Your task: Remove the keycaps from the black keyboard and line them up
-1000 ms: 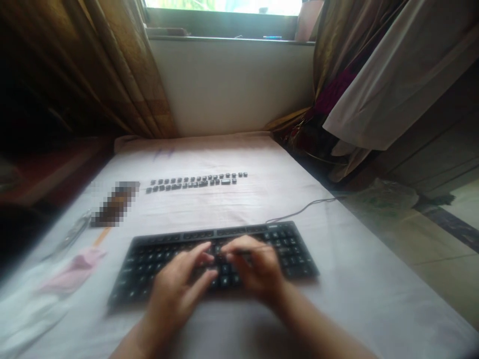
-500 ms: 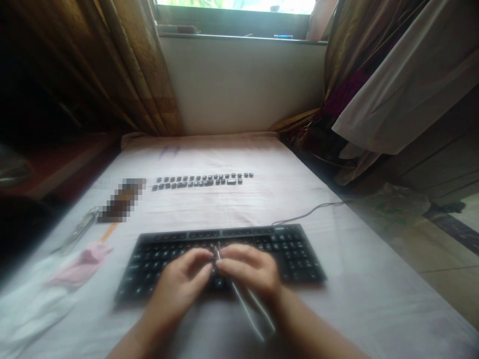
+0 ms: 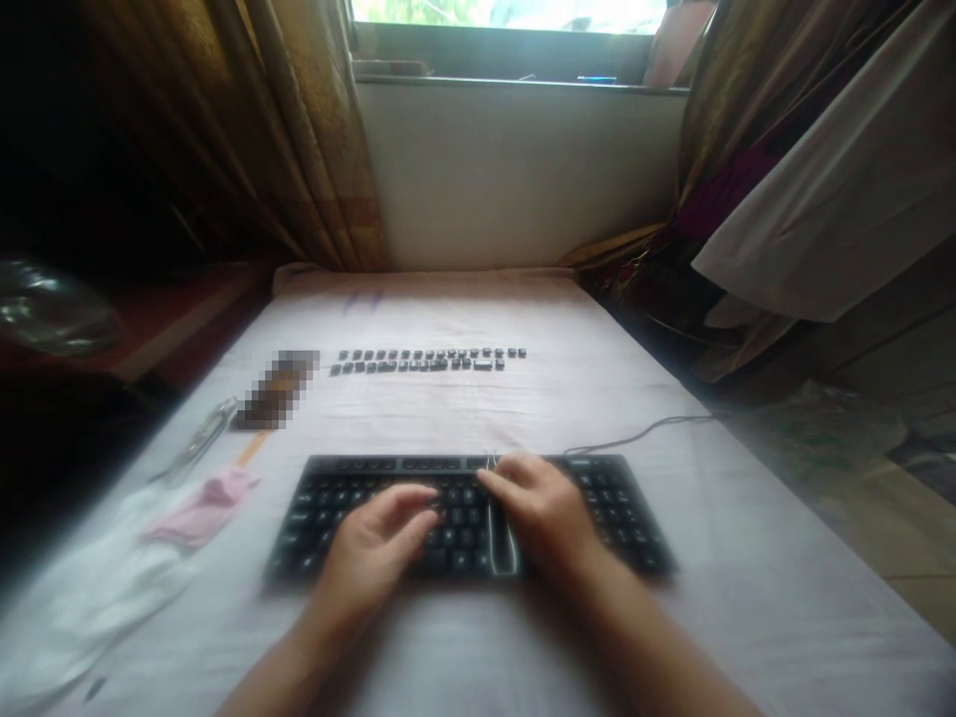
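Observation:
A black keyboard (image 3: 463,518) lies across the white cloth. My right hand (image 3: 534,498) is over its right-middle part, fingers closed on a thin bent metal wire tool (image 3: 504,558), whose two tips point at the top rows and whose loop hangs toward the front edge. Over the left-middle keys is my left hand (image 3: 380,533), thumb and forefinger nearly together; whatever may be between them is too small to make out. Beyond the keyboard, small dark keycaps (image 3: 425,360) lie in two rows.
On the left are a blurred-out brown item (image 3: 276,390), a clear-wrapped object (image 3: 205,433), a pink cloth (image 3: 205,508) and white cloth (image 3: 97,588). A cable (image 3: 642,433) runs off right. Curtains (image 3: 299,129) and a window sill (image 3: 523,80) stand behind.
My right hand has moved right and away from my left hand, taking the wire tool with it; the tool now points more straight ahead. The whole view has shifted slightly.

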Demonstrator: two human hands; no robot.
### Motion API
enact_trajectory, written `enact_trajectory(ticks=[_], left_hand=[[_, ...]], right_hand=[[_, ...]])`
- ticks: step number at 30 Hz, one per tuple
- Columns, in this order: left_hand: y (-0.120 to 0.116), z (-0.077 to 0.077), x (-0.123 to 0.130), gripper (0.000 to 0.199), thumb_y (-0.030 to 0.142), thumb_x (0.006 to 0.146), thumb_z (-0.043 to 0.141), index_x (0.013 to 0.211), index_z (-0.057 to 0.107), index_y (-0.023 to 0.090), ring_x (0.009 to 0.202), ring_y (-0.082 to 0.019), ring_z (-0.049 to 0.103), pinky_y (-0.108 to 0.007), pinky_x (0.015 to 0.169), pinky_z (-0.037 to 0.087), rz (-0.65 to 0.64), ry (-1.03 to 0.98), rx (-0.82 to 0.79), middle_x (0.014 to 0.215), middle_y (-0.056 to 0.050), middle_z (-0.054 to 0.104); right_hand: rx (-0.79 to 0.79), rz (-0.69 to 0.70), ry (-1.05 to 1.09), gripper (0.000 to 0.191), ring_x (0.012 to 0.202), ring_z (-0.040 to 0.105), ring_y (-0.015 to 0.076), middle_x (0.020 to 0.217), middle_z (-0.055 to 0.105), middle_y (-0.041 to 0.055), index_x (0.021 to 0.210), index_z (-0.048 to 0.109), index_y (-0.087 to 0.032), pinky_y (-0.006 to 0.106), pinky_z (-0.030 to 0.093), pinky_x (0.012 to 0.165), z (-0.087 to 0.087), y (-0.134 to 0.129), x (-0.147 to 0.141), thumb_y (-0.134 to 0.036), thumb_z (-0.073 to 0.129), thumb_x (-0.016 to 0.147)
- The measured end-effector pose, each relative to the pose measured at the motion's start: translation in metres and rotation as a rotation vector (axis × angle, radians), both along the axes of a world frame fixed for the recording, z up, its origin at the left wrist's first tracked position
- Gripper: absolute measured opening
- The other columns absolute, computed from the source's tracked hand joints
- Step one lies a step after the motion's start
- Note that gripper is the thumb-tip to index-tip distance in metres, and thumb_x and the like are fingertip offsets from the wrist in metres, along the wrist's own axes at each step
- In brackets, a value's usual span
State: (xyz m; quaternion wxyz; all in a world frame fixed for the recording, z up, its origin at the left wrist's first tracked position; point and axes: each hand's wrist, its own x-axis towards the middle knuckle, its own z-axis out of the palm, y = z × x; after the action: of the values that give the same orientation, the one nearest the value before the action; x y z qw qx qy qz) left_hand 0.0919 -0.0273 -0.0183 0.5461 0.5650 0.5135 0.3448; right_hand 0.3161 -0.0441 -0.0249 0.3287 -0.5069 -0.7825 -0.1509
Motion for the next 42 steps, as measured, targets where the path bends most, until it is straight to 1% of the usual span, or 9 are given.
enact_trajectory(ticks=[10, 16, 21, 26, 31, 34, 37, 39, 42], left_hand=[[-0.002, 0.005, -0.001, 0.035, 0.043, 0.076, 0.070, 0.100, 0.072, 0.017, 0.071, -0.018, 0.067, -0.024, 0.058, 0.053, -0.042, -0.038, -0.015, 0.081, -0.005, 0.074], [-0.004, 0.001, -0.003, 0.025, 0.038, 0.079, 0.070, 0.098, 0.075, 0.022, 0.071, -0.016, 0.068, -0.024, 0.068, 0.056, -0.119, 0.072, 0.111, 0.087, -0.003, 0.076], [-0.004, 0.003, -0.002, 0.020, 0.035, 0.082, 0.068, 0.097, 0.076, 0.024, 0.077, -0.017, 0.070, -0.026, 0.075, 0.057, -0.202, 0.072, 0.171, 0.086, -0.002, 0.076], [-0.007, 0.004, 0.001, 0.022, 0.036, 0.082, 0.067, 0.098, 0.076, 0.023, 0.078, -0.019, 0.073, -0.026, 0.075, 0.059, -0.218, 0.073, 0.189, 0.089, -0.003, 0.077], [-0.003, -0.001, -0.010, 0.034, 0.038, 0.084, 0.066, 0.115, 0.069, 0.023, 0.080, -0.020, 0.075, -0.026, 0.073, 0.060, -0.169, 0.120, 0.287, 0.092, -0.004, 0.078], [0.007, -0.003, -0.025, 0.028, 0.037, 0.087, 0.063, 0.110, 0.071, 0.023, 0.078, -0.018, 0.075, -0.025, 0.074, 0.060, -0.084, 0.254, 0.505, 0.090, -0.003, 0.079], [0.020, -0.002, -0.042, 0.025, 0.040, 0.088, 0.062, 0.103, 0.074, 0.024, 0.075, -0.018, 0.075, -0.024, 0.074, 0.059, 0.023, 0.391, 0.728, 0.088, -0.002, 0.079], [0.027, 0.000, -0.053, 0.027, 0.043, 0.089, 0.060, 0.101, 0.074, 0.023, 0.075, -0.018, 0.074, -0.025, 0.074, 0.058, 0.089, 0.470, 0.805, 0.087, -0.002, 0.078], [0.038, 0.001, -0.071, 0.032, 0.046, 0.091, 0.054, 0.098, 0.074, 0.021, 0.078, -0.020, 0.073, -0.028, 0.079, 0.056, 0.257, 0.573, 0.855, 0.082, -0.002, 0.077]], right_hand=[[-0.005, 0.051, 0.022, 0.022, 0.076, 0.064, 0.0208, 0.087, 0.072, 0.0096, 0.095, 0.072, -0.015, 0.032, 0.054, 0.067, 0.006, -0.004, -0.002, -0.008, 0.051, 0.092], [0.030, 0.246, 0.222, 0.025, 0.081, 0.066, 0.0195, 0.093, 0.072, 0.0108, 0.115, 0.064, -0.015, 0.032, 0.055, 0.072, 0.013, -0.012, -0.017, -0.029, 0.054, 0.096], [0.060, 0.289, 0.258, 0.017, 0.076, 0.066, 0.0175, 0.085, 0.073, 0.0080, 0.105, 0.066, -0.016, 0.030, 0.054, 0.070, 0.009, -0.013, -0.024, -0.027, 0.056, 0.095], [0.041, 0.273, 0.279, 0.014, 0.073, 0.066, 0.0177, 0.084, 0.073, 0.0088, 0.099, 0.067, -0.016, 0.031, 0.054, 0.066, 0.008, -0.015, -0.027, -0.024, 0.059, 0.092], [-0.036, 0.257, 0.382, 0.013, 0.073, 0.069, 0.0180, 0.084, 0.074, 0.0075, 0.098, 0.069, -0.018, 0.031, 0.058, 0.066, 0.025, -0.013, -0.017, -0.019, 0.060, 0.089], [-0.135, 0.168, 0.445, 0.014, 0.078, 0.071, 0.0185, 0.088, 0.075, 0.0069, 0.098, 0.072, -0.020, 0.031, 0.060, 0.069, 0.041, 0.002, 0.011, -0.022, 0.061, 0.088], [-0.339, -0.002, 0.568, 0.017, 0.072, 0.071, 0.0175, 0.090, 0.077, 0.0064, 0.097, 0.075, -0.020, 0.031, 0.061, 0.067, 0.047, 0.038, 0.050, -0.030, 0.066, 0.085], [-0.503, -0.197, 0.586, 0.020, 0.081, 0.073, 0.0190, 0.095, 0.078, 0.0060, 0.097, 0.076, -0.021, 0.031, 0.060, 0.075, 0.043, 0.069, 0.074, -0.029, 0.070, 0.080], [-0.581, -0.337, 0.563, 0.018, 0.082, 0.074, 0.0209, 0.091, 0.079, 0.0068, 0.093, 0.078, -0.019, 0.033, 0.058, 0.080, 0.029, 0.115, 0.097, -0.024, 0.071, 0.077]])
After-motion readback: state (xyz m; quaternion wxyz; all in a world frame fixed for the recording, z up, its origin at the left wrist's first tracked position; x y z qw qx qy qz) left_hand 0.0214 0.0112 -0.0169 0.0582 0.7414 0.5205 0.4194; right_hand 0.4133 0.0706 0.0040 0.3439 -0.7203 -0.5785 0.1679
